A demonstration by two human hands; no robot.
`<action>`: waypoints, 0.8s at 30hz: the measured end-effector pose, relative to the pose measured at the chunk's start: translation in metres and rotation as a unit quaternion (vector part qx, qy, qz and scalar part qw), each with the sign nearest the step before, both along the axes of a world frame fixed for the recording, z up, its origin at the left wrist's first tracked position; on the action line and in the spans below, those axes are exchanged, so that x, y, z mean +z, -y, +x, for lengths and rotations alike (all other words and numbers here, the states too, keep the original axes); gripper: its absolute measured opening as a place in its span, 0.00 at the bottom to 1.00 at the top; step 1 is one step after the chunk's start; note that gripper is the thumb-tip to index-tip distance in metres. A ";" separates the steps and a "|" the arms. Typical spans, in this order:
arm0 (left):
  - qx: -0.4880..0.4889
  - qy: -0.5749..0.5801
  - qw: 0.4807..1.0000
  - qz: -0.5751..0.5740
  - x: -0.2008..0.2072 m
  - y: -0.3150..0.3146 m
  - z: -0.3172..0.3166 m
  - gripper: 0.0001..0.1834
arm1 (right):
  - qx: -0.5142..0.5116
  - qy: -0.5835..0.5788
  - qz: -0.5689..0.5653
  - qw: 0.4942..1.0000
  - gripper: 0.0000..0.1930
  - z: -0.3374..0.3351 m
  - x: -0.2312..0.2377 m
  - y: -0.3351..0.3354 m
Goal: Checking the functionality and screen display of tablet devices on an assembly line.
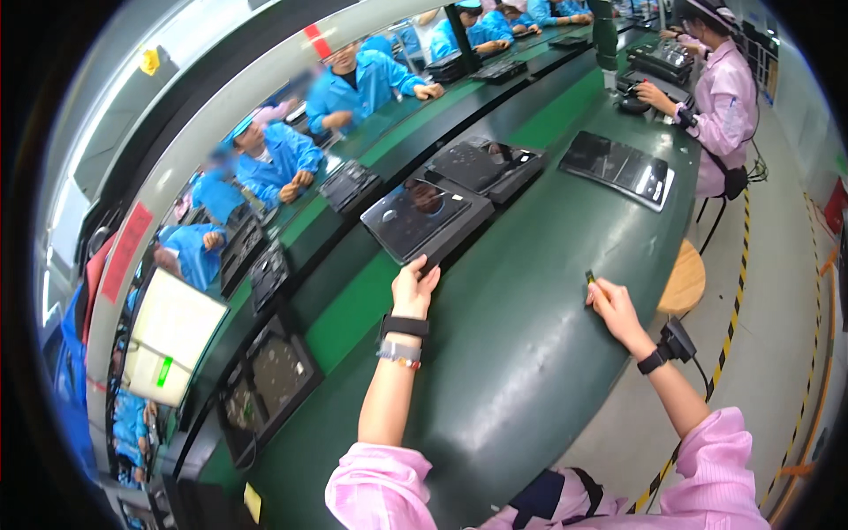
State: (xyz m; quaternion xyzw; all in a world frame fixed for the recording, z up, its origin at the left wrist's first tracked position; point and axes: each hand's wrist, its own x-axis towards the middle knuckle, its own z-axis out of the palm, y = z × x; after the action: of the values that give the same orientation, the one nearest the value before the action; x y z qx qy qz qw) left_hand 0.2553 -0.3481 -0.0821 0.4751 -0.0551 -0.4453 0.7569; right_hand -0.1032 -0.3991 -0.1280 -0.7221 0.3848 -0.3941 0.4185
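My left hand [413, 287] grips the near corner of a black tray [459, 231], its fingers closed on the edge. On that tray lies a flat, glossy black panel [415, 216] with reflections on its surface. Over the green bench, farther right, my right hand [614, 309] is closed in a pinch. Between its fingertips shows a small dark piece with a yellow-green tint [590, 277], too small to name. Another glossy black panel [618, 166] lies on the bench beyond my right hand.
A second black tray [517, 181] adjoins the first on the green-and-black line. Nearer left sits a tray with two compartments [291, 358]. A white board [174, 336] stands at the left. A wooden stool [684, 281] is right of the bench. Several people in blue [362, 84] and pink [726, 106] work nearby.
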 end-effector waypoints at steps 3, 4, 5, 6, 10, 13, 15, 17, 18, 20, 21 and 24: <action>-0.020 0.009 1.000 0.021 0.004 -0.091 -0.022 0.07 | 0.013 0.035 0.006 0.999 0.18 0.001 0.002 0.004; -0.022 0.016 0.999 0.031 0.004 -0.124 -0.032 0.06 | 0.016 0.023 -0.010 1.000 0.18 0.000 0.002 0.002; -0.023 0.021 0.999 0.041 0.004 -0.156 -0.046 0.05 | 0.019 0.013 -0.029 0.999 0.18 -0.001 -0.002 0.002; -0.011 0.020 0.999 0.041 0.005 -0.188 -0.059 0.10 | 0.021 0.023 -0.036 0.999 0.19 0.001 0.000 0.000; 0.008 0.039 0.997 0.072 0.026 -0.298 -0.128 0.05 | 0.014 0.139 0.060 0.988 0.18 -0.008 0.002 -0.045; 0.020 0.054 0.990 0.127 0.025 -0.378 -0.163 0.06 | 0.082 0.145 0.194 0.967 0.17 -0.019 0.009 -0.132; 0.024 0.062 0.984 0.168 0.013 -0.435 -0.177 0.06 | 0.145 0.146 0.227 0.952 0.17 -0.027 0.005 -0.193; 0.016 0.098 0.964 0.246 0.031 -0.453 -0.192 0.06 | 0.183 0.134 0.256 0.940 0.16 -0.036 0.000 -0.246; -0.023 0.149 0.954 0.260 0.028 -0.471 -0.190 0.07 | 0.199 0.128 0.272 0.933 0.16 -0.040 -0.004 -0.268; -0.080 0.244 0.905 0.339 0.037 -0.492 -0.190 0.09 | 0.238 0.130 0.285 0.919 0.16 -0.041 -0.006 -0.300; -0.113 0.293 0.882 0.352 0.042 -0.500 -0.189 0.11 | 0.261 0.139 0.282 0.913 0.16 -0.040 -0.004 -0.312; -0.184 0.424 0.770 0.441 0.070 -0.523 -0.166 0.15 | 0.334 0.143 0.203 0.909 0.10 -0.031 0.001 -0.332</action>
State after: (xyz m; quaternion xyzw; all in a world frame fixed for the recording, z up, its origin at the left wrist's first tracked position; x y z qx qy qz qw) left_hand 0.0892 0.1746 -0.0122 0.8778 -0.2543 -0.3050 0.2679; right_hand -0.1343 -0.0673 -0.1272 -0.6441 0.1289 -0.2439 0.7135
